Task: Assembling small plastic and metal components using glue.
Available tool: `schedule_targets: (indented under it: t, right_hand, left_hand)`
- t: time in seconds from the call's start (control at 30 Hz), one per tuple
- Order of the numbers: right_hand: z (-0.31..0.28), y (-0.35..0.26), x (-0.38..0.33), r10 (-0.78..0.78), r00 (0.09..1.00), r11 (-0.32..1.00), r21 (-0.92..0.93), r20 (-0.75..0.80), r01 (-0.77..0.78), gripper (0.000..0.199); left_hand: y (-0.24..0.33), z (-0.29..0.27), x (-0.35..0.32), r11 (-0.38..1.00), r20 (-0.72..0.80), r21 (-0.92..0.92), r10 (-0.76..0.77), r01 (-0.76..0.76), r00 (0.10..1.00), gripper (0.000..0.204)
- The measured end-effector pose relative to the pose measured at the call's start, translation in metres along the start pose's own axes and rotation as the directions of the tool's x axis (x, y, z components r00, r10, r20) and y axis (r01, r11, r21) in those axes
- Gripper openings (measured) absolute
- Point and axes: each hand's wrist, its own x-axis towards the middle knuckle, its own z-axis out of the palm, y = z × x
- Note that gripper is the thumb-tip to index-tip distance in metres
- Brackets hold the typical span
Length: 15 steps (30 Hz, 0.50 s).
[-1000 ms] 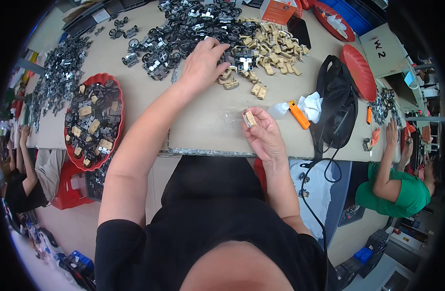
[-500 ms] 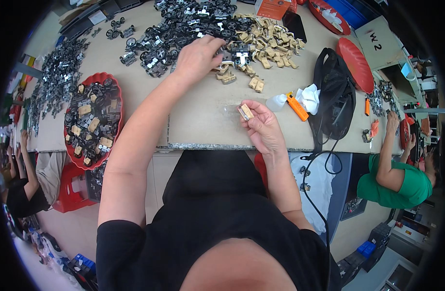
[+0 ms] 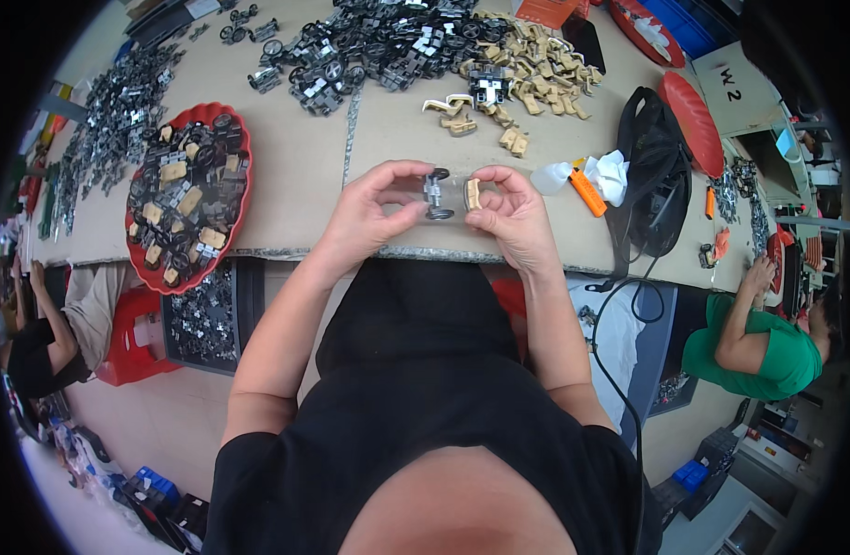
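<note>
Between the thumb and fingers of my left hand [image 3: 380, 205] is a small wheeled chassis [image 3: 434, 194], grey with black wheels at both ends. My right hand [image 3: 514, 211] pinches a tan plastic part [image 3: 472, 194], its pale inner side toward the chassis. The two pieces are held close together, a small gap apart, above the table's near edge. Beyond them lies a pile of tan parts [image 3: 545, 69], with a few strays on its near side. A heap of dark wheeled chassis [image 3: 397, 46] adjoins that pile on the left.
At left a red scalloped tray [image 3: 244, 185] holds assembled pieces and overhangs the table edge. To the right are a white bottle [image 3: 550, 178], an orange tool [image 3: 588, 193], crumpled tissue [image 3: 610, 176] and a black mesh bag [image 3: 651, 176]. A person in green [image 3: 763, 342] works at far right.
My left hand has come back from the heap with a wheeled chassis and is now beside my right hand. My right hand still holds the tan part. The head view has shifted slightly.
</note>
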Motion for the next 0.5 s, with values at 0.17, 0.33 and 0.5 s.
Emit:
schedule_targets:
  t: [0.17, 0.33, 0.5]
  right_hand:
    - [0.004, -0.003, 0.004, 0.054, 0.997, 0.984, -0.172, 0.049, -0.045, 0.043]
    - [0.006, -0.003, 0.004, 0.046, 0.998, 0.983, -0.179, 0.041, -0.038, 0.041]
    - [0.004, 0.002, 0.003, 0.039, 0.999, 0.993, -0.109, 0.01, -0.038, 0.036]
  left_hand:
    - [-0.004, 0.003, -0.001, 0.986, 0.041, -0.166, 0.001, 0.006, 0.999, 0.035]
    - [-0.011, 0.003, -0.001, 0.982, 0.037, -0.185, 0.03, -0.023, 0.999, 0.033]
    - [-0.011, 0.005, -0.001, 0.984, 0.027, -0.177, 0.023, -0.018, 0.999, 0.032]
